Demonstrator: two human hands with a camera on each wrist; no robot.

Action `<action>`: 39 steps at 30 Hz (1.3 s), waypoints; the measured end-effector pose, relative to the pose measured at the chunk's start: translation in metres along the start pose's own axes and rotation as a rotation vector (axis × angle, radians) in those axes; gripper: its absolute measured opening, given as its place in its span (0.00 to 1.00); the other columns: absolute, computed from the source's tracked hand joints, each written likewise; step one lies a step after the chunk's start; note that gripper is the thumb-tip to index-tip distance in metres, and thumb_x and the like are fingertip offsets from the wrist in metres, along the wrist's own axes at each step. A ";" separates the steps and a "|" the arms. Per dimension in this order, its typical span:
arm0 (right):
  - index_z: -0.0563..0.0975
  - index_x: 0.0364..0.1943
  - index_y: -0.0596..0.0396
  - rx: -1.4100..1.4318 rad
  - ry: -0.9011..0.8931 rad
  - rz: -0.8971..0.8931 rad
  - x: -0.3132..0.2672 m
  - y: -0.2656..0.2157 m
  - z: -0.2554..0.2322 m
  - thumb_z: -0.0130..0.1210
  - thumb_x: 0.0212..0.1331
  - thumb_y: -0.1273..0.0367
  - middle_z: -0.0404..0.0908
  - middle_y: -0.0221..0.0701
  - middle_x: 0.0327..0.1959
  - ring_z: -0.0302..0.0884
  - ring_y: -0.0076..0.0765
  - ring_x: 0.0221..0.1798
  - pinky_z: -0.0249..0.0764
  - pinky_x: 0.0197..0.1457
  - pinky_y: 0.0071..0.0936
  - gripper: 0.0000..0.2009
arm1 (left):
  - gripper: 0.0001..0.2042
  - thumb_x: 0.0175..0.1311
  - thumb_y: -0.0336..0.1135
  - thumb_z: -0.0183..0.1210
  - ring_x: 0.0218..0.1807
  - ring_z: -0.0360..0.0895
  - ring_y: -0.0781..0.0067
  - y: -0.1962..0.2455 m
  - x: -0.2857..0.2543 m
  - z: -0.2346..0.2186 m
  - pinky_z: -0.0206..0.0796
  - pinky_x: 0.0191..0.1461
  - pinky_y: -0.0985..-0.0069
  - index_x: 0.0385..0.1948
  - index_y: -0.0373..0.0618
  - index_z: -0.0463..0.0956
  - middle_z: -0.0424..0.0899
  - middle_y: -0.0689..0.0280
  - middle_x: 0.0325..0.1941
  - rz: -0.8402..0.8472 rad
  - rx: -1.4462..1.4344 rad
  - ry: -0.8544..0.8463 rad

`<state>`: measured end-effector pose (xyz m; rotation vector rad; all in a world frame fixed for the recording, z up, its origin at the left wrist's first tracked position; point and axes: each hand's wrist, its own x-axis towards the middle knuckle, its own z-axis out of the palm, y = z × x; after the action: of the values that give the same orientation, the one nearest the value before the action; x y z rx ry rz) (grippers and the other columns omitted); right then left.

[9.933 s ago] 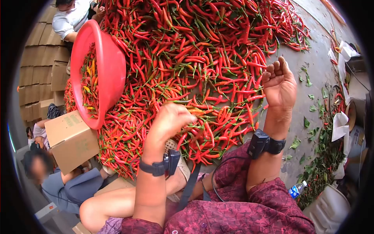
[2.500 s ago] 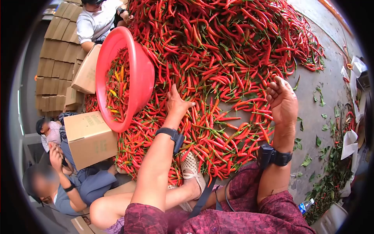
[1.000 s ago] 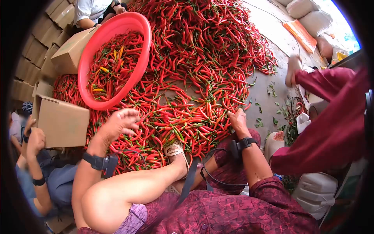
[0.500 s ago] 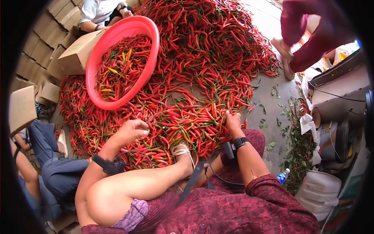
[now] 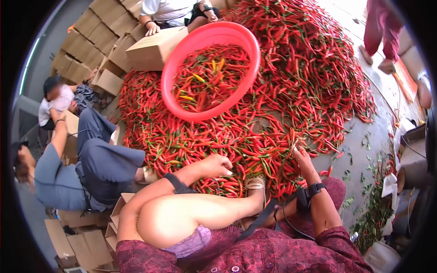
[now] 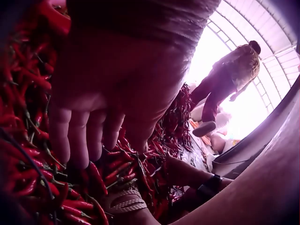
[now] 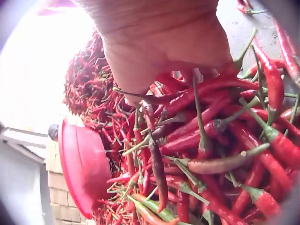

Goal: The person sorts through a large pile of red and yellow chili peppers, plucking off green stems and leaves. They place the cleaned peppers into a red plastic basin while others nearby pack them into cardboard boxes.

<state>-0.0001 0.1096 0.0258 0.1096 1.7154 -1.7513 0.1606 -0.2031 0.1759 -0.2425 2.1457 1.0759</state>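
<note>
Red chili peppers (image 5: 214, 141) lie in a broad heap before me. In the head view my left hand (image 5: 216, 166) hovers low over the near peppers, beside my raised knee. Its fingers (image 6: 79, 136) hang loosely, with nothing in them, in the left wrist view. My right hand (image 5: 303, 159) reaches into the peppers at the right side of the heap. In the right wrist view, the right hand (image 7: 164, 47) has its fingers bent down among the peppers, and a dark, thin chili pepper (image 7: 152, 97) crosses at the thumb tip. Overlapping peppers partly hide the fingertips.
A red plastic basin (image 5: 166, 91) of peppers leans on the heap, with a cardboard box (image 5: 152, 50) behind it. One person in blue (image 5: 59, 177) sits at left; another in white (image 5: 170, 11) sits behind. Loose leaves (image 5: 364, 200) litter the floor at right.
My left hand first reached over the heap, then drew back near my knee. My right hand went from raised, palm up, down into the peppers. Someone in maroon trousers walked away at right.
</note>
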 end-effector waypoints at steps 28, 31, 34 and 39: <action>0.77 0.40 0.60 -1.178 -0.921 -0.355 -0.100 0.057 0.023 0.53 0.50 0.61 0.81 0.46 0.32 0.80 0.48 0.39 0.75 0.44 0.41 0.18 | 0.29 0.58 0.43 0.59 0.47 0.77 0.65 -0.016 -0.010 0.025 0.74 0.41 0.68 0.61 0.44 0.63 0.73 0.56 0.53 -0.379 -0.289 -0.611; 0.71 0.52 0.49 -1.156 -0.591 -0.133 -0.087 0.034 0.043 0.54 0.50 0.62 0.76 0.43 0.46 0.73 0.50 0.52 0.70 0.53 0.46 0.22 | 0.28 0.60 0.42 0.58 0.47 0.76 0.69 -0.018 -0.018 0.019 0.73 0.43 0.73 0.60 0.39 0.62 0.74 0.56 0.51 -0.464 -0.325 -0.518; 0.68 0.56 0.41 -1.224 -0.253 -0.717 -0.061 -0.013 0.047 0.55 0.48 0.69 0.71 0.35 0.49 0.65 0.49 0.57 0.61 0.58 0.50 0.26 | 0.27 0.61 0.41 0.57 0.45 0.77 0.67 -0.022 -0.017 0.026 0.74 0.44 0.70 0.60 0.39 0.62 0.74 0.56 0.50 -0.466 -0.307 -0.462; 0.72 0.46 0.53 -0.804 0.214 -0.353 -0.038 -0.052 -0.005 0.55 0.53 0.65 0.79 0.43 0.40 0.76 0.54 0.45 0.71 0.48 0.41 0.16 | 0.26 0.61 0.39 0.56 0.43 0.77 0.68 -0.020 -0.015 0.020 0.75 0.42 0.70 0.60 0.41 0.61 0.74 0.58 0.49 -0.486 -0.370 -0.430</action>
<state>0.0011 0.1245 0.0888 -0.3928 2.5903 -1.1638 0.1906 -0.2024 0.1652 -0.6094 1.4003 1.1020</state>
